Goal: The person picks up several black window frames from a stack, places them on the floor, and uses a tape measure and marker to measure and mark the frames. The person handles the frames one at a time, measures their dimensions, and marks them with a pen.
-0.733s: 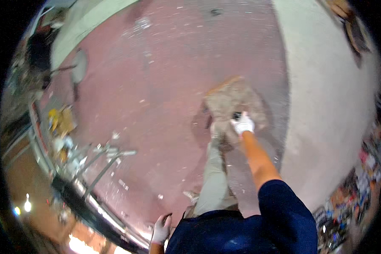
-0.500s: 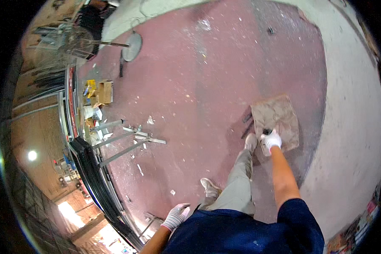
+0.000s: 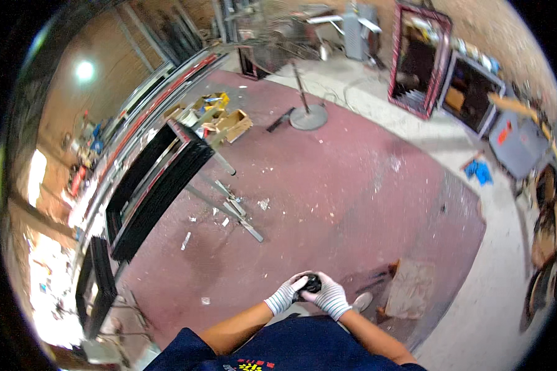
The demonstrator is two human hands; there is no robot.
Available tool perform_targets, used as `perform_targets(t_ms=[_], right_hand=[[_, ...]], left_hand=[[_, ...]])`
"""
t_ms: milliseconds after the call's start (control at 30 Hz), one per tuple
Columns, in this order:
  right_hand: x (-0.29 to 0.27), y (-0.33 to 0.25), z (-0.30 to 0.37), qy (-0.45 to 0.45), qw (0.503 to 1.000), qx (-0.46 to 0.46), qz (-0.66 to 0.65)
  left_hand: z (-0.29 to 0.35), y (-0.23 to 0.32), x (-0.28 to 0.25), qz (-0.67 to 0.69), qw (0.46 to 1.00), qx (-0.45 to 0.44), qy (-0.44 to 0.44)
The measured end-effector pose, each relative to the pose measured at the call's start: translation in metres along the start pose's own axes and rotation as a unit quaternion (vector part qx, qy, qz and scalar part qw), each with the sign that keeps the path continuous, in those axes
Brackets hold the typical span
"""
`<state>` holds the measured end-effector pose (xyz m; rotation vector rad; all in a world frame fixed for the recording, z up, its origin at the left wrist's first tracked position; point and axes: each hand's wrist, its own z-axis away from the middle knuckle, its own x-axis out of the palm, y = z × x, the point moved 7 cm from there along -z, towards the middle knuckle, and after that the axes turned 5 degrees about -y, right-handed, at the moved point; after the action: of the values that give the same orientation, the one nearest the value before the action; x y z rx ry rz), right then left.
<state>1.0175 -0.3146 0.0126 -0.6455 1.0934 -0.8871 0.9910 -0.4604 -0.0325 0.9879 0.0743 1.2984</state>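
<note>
Head view, standing over a dark red floor mat [image 3: 353, 185]. Both hands meet in front of the torso, above the mat's near edge. Left hand [image 3: 284, 295] and right hand [image 3: 331, 297], each in a white knit glove, close around a small black object [image 3: 311, 284]. The object sits between the two palms, touching both; fingers of both hands are curled onto it. Its shape and long axis cannot be told, too much is covered. Neither hand is clearly nearer; it lies at the midline.

On the mat, just right of the hands: a flat brownish square slab [image 3: 411, 287], a shoe tip [image 3: 362, 301] beside it. Left across the mat: black frames [image 3: 148, 185] leaning on metal legs, scattered white scraps near them. Far side: a round-based stand [image 3: 307, 114]. The mat between hands and stand is open.
</note>
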Motion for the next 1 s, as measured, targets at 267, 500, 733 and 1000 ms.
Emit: perform_targets(t_ms=[267, 500, 733, 1000], right_hand=[[0.111, -0.093, -0.037, -0.016, 0.955, -0.041, -0.295], [0.185, -0.192, -0.093, -0.149, 0.931, 0.071, -0.326], [0.271, -0.293, -0.161, -0.330, 0.874, -0.010, -0.356], [0.282, -0.433, -0.283, -0.282, 0.854, -0.060, -0.433]], left_hand=[[0.110, 0.050, -0.171, 0.133, 0.981, 0.093, 0.105], [0.193, 0.098, -0.225, -0.185, 0.967, 0.124, 0.126], [0.229, 0.154, -0.283, -0.131, 0.941, 0.182, 0.252], [0.322, 0.292, -0.317, -0.342, 0.743, 0.199, 0.540]])
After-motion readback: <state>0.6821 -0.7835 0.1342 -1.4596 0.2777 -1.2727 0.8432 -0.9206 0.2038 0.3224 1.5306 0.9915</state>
